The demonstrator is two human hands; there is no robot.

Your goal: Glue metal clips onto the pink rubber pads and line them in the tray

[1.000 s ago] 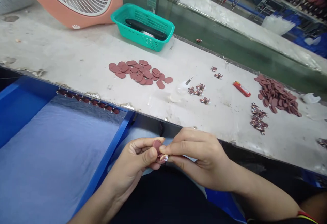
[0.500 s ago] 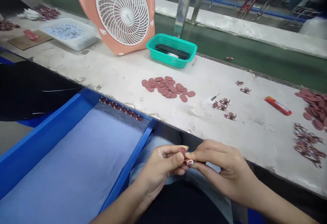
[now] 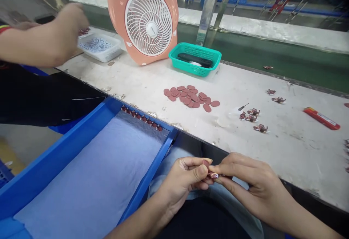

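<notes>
Above my lap, my left hand (image 3: 185, 179) pinches a small reddish-brown oval disc (image 3: 205, 163) between thumb and fingers. Against it sits a tiny brown and white figure-like piece (image 3: 213, 175), mostly hidden by the fingertips. My right hand (image 3: 252, 181) is closed on this small piece from the other side, thumb and forefinger together. Loose reddish-brown oval discs (image 3: 188, 95) lie in a spread pile on the table beyond. To their right are several small brown and white pieces (image 3: 252, 112), near a thin dark-handled pointed tool (image 3: 242, 106).
A blue tray (image 3: 147, 181) with a pale cloth lining and a row of finished-looking discs (image 3: 141, 117) stands at left. On the table are a pink fan (image 3: 152, 28), a green basket (image 3: 193, 66), a white tub (image 3: 102, 52) and a red cutter (image 3: 321, 118). A co-worker's arm (image 3: 46, 43) reaches in at left.
The view has swung left, so everything sits farther right in the picture. A co-worker's arm has come in at left. My hands keep nearly the same hold.
</notes>
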